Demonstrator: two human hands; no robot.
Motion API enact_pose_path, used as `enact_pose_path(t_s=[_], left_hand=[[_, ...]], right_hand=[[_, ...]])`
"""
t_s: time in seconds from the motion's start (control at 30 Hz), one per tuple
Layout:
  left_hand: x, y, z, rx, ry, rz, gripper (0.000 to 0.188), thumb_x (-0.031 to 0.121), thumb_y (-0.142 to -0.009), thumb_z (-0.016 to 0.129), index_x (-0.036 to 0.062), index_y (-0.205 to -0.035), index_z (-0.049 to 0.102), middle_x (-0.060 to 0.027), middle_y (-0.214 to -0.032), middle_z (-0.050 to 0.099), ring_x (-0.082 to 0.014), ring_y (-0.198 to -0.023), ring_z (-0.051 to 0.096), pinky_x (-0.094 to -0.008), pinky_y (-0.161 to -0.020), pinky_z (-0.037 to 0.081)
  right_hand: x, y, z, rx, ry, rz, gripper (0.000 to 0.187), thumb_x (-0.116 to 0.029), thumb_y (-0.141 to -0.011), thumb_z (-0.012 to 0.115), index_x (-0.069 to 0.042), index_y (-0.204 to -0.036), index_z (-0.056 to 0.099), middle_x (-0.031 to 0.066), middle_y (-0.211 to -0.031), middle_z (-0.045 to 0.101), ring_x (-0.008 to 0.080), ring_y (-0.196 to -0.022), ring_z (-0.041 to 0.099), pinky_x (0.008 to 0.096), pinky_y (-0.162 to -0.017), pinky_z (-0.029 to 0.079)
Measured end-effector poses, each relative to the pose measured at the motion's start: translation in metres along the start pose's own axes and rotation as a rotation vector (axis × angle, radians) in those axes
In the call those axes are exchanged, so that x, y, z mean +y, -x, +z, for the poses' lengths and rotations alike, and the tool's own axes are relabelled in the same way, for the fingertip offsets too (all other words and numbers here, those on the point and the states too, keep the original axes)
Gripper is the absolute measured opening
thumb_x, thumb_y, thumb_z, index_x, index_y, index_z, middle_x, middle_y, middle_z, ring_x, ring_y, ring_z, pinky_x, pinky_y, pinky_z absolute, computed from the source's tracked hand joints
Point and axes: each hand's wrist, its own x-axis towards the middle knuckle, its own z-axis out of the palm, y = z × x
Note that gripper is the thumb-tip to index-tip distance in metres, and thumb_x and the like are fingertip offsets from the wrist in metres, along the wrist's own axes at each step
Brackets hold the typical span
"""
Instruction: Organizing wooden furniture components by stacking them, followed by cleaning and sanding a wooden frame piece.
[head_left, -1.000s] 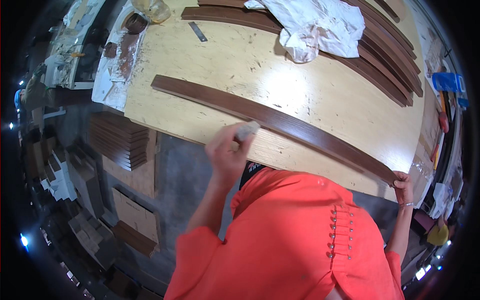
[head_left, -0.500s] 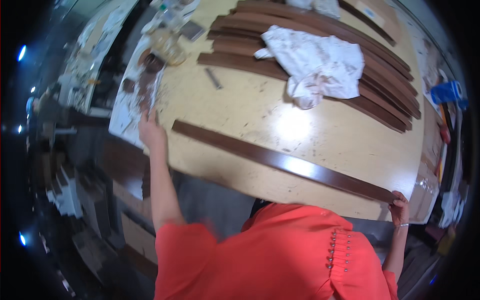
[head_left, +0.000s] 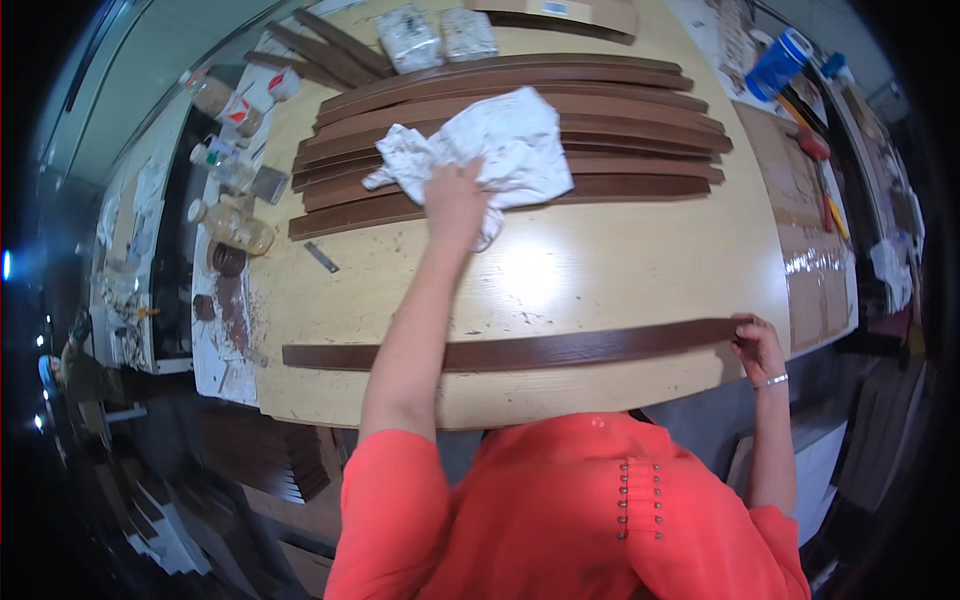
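My left hand has its fingers bent into a crumpled white cloth with brown stains. The cloth lies over a row of dark brown wooden strips at the far side of the table. Close to me, a single dark brown wooden strip lies across the table, passing beneath my left forearm. Its right end is pinched between the thumb and fingers of my right hand. A small flat metal piece rests on the table left of the cloth.
Bottles, including one of yellowish liquid, line the table's left edge above a brown-smeared white sheet. Two plastic-wrapped blocks stand at the back. A blue cylindrical container and flattened cardboard are at the right.
My left hand has left the brown-smeared sheet at the left and reached the white cloth. My right hand stays at the strip's end. The whole view has turned.
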Motion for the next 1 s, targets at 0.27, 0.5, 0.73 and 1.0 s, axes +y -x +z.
enact_pose_path(t_s=[0.27,0.5,0.73,1.0], left_hand=[[0.113,0.037,-0.081,0.047,0.594,0.290,0.024,0.009,-0.070,0.065,0.0026,-0.093,0.070,-0.0127,-0.108,0.061,-0.0294,-0.097,0.059,-0.0369,-0.089,0.046],[0.327,0.130,-0.019,-0.039,0.385,0.887,0.060,0.002,-0.075,0.057,-0.0089,-0.131,0.037,-0.0294,-0.133,0.043,-0.0432,-0.110,0.052,-0.0475,-0.100,0.039],[0.216,0.178,-0.023,-0.011,0.119,0.750,0.052,0.001,-0.077,0.052,-0.0055,-0.128,0.046,-0.0231,-0.132,0.049,-0.0352,-0.122,0.050,-0.0463,-0.103,0.039],[-0.019,0.252,-0.116,0.036,-0.082,-0.199,0.056,-0.004,-0.081,0.057,0.0005,-0.135,0.044,-0.0197,-0.129,0.054,-0.0305,-0.113,0.058,-0.0347,-0.095,0.046]], right_hand=[[-0.012,0.000,0.010,-0.163,-0.177,-0.088,0.020,-0.016,-0.082,0.063,-0.005,-0.098,0.064,0.0003,-0.082,0.061,0.0098,-0.074,0.058,0.0238,-0.067,0.048],[-0.004,-0.003,0.012,-0.190,-0.622,-0.249,0.044,-0.028,-0.091,0.059,-0.004,-0.126,0.049,0.0083,-0.124,0.056,0.0213,-0.113,0.056,0.0332,-0.091,0.051],[-0.023,0.005,0.005,-0.401,-0.348,-0.100,0.020,-0.017,-0.087,0.061,0.000,-0.099,0.061,0.0112,-0.095,0.066,0.0186,-0.082,0.065,0.0280,-0.068,0.053],[-0.054,0.007,0.016,-0.390,-0.102,-0.149,0.011,-0.012,-0.081,0.065,-0.002,-0.077,0.063,0.0057,-0.070,0.064,0.0117,-0.054,0.060,0.0213,-0.049,0.045]])
